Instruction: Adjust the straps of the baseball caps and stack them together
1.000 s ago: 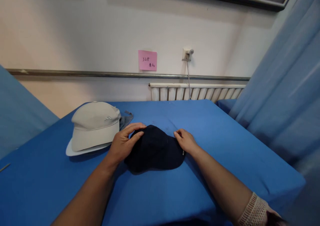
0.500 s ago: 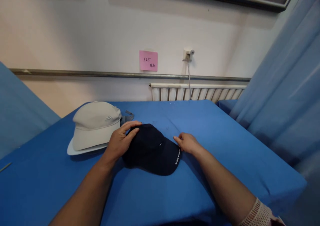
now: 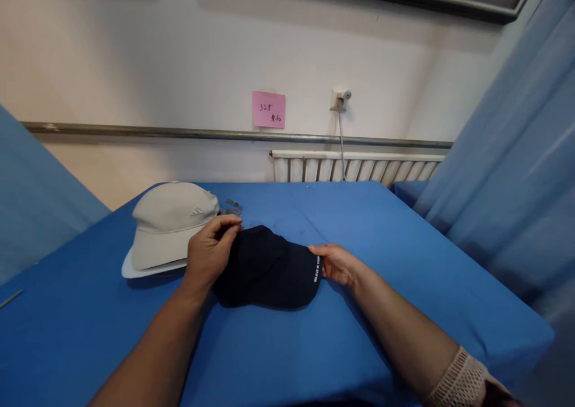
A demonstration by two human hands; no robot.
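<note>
A dark navy baseball cap point(image 3: 269, 269) lies on the blue-covered table, its brim to the right with white lettering along the edge. My right hand point(image 3: 336, 264) grips the brim's right edge, thumb on top and fingers underneath. At the cap's back left side is my left hand point(image 3: 210, 248), its thumb and fingers closed together at the crown's edge. Just left of that hand sits a light beige cap point(image 3: 173, 215) with a small striped logo, stacked on a pale cap whose white brim point(image 3: 135, 269) sticks out below. A grey strap point(image 3: 232, 206) shows behind them.
The blue table point(image 3: 287, 359) reaches back to a wall with a metal rail point(image 3: 188, 133), a white radiator point(image 3: 359, 166) and a plugged socket point(image 3: 340, 99). Blue curtains point(image 3: 507, 137) hang on both sides. A thin stick point(image 3: 11, 299) lies at the left.
My right hand has closed on the brim, which has turned and flattened slightly. The cap's crown has sunk a little and shifted left, and my left hand has moved slightly left with it.
</note>
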